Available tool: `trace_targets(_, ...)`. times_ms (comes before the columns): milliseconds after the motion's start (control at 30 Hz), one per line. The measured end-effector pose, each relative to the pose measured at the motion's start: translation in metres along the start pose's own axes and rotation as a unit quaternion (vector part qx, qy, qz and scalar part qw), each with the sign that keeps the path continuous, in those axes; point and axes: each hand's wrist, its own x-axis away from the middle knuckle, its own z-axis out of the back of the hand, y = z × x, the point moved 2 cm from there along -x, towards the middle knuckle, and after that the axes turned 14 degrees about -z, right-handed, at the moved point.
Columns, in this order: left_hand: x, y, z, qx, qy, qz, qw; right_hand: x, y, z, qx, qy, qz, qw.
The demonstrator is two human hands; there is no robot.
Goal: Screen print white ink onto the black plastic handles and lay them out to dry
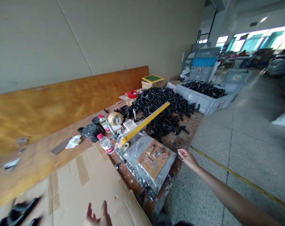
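My left hand is low in the frame over the cardboard sheet, fingers apart and nothing in them. My right hand reaches in from the right, at the near edge of a metal plate. Its fingertips are pressed together; whatever they hold, if anything, is too small to make out. Just beyond them lies a small black piece. A brown board with several small blocks rests on the plate. A yellow bar slants up above it. Blurred black curved pieces show at the lower left.
A large heap of black curved parts covers the far table, beside a grey crate holding more. Two bottles, a tape roll and a black bag stand left of the plate. A wooden panel lines the wall.
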Motion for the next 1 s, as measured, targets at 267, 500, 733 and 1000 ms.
trace_targets(267, -0.024, 0.092, -0.082, 0.059, 0.035, 0.100, 0.993, -0.172, 0.008, 0.088, 0.083, 0.180, -0.010, 0.980)
trace_targets(500, 0.018, 0.122, -0.101, 0.030, 0.207, 0.126, 0.970, -0.327, 0.019, 0.102, 0.147, 0.206, -0.005, 0.967)
trace_targets(733, 0.074, 0.155, -0.125, -0.017, 0.277, 0.113, 0.954, -0.313, -0.015, 0.004, 0.080, 0.150, 0.045, 0.984)
trace_targets(1000, 0.077, 0.195, -0.179, -0.019, 0.234, 0.120, 0.965, -0.249, -0.010, -0.017, 0.050, -0.002, 0.125, 0.991)
